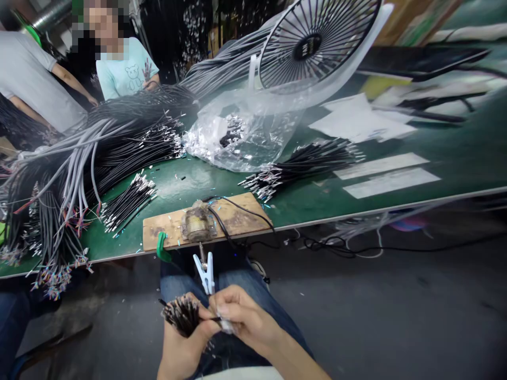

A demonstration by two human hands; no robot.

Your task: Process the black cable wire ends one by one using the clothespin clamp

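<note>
My left hand (184,345) is wrapped round a bundle of short black cables (182,315) above my lap. Between its thumb and forefinger one black cable sticks out toward my right hand (247,319). The right fingers pinch at that cable's end, with a small pale, shiny piece (226,325) beneath them that is too blurred to name. Just above the hands, a light blue clothes peg (205,273) sits on the metal shaft of a small motor (198,222). The motor is fixed to a wooden board (241,208) at the table edge.
A green clamp (161,247) grips the board. On the green table (174,177) lie cut cable piles (130,203), another cable bundle (304,163), a plastic bag (253,137) of small parts, long grey cables (225,60), paper strips (392,182) and a fan (312,47). Two people stand behind.
</note>
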